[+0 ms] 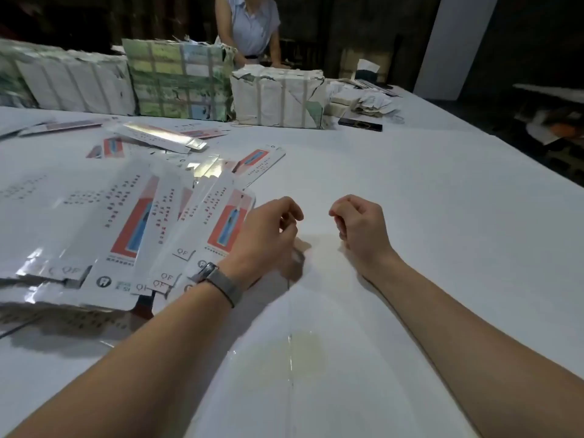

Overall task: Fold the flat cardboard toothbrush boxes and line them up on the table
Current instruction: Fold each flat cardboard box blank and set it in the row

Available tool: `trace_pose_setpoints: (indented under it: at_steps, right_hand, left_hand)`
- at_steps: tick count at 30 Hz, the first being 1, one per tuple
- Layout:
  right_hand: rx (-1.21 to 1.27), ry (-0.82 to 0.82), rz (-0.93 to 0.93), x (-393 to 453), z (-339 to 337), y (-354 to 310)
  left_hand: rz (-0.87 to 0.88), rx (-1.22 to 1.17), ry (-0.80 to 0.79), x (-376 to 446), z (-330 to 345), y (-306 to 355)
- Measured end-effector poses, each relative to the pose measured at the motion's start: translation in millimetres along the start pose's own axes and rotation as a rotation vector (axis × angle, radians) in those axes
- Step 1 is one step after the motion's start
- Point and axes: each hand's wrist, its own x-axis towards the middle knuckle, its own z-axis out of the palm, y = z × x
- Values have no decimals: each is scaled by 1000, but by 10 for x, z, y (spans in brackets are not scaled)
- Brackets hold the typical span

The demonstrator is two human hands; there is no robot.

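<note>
White cloth covers the counter (pixel 410 191), and both hands hover low over a bare stretch of it near the middle. The left hand (pixel 268 229) has its fingers loosely curled with nothing between them; the right hand (pixel 360 226) is curled tighter, almost a fist, and it too holds nothing that shows. The flat boxes (pixel 132 235) lie in a fanned heap on the left, their near edge just beside the left wrist, which wears a watch (pixel 218 282). Their long axes run from near-left to far-right, printed faces up, some foil backs showing. More flats (pixel 164 137) lie scattered farther off to the left. No folded box stands in a row anywhere in view, so the task looks barely begun or between pieces. The left hand is plainly the nearer grip: the heap lies to its left, while the right hand is well apart from it. The next flat would most likely come off the heap's right edge. Taped bundles (pixel 180 80) sit along the far edge, with another person (pixel 249 23) behind them.
</note>
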Motion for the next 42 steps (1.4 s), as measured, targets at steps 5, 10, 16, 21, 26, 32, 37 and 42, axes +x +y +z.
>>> trace_pose_setpoints:
  at_steps: [5, 10, 16, 21, 26, 32, 37, 42]
  right_hand:
    - [-96, 56, 21, 14, -65, 9]
    - [-87, 32, 41, 9, -64, 19]
    - [-36, 19, 61, -10, -83, -8]
    - [-11, 25, 57, -14, -80, -21]
    - [-7, 32, 63, -26, -90, -42]
    - [9, 21, 62, -33, -90, -58]
    - [7, 10, 29, -42, -87, -52]
    - [-3, 8, -198, -23, -115, -244]
  left_hand:
    - [-31, 784, 34, 44, -189, -82]
    - [-164, 923, -134, 68, -289, -53]
    - [-100, 903, -228, 82, -307, 97]
    - [-208, 894, -342, 59, -512, 141]
    - [-189, 920, -367, 29, -431, 190]
    - [-82, 933, -298, 25, -442, 173]
    - [-38, 721, -49, 182, -645, 367]
    - [-82, -274, -279, 284, -590, 718]
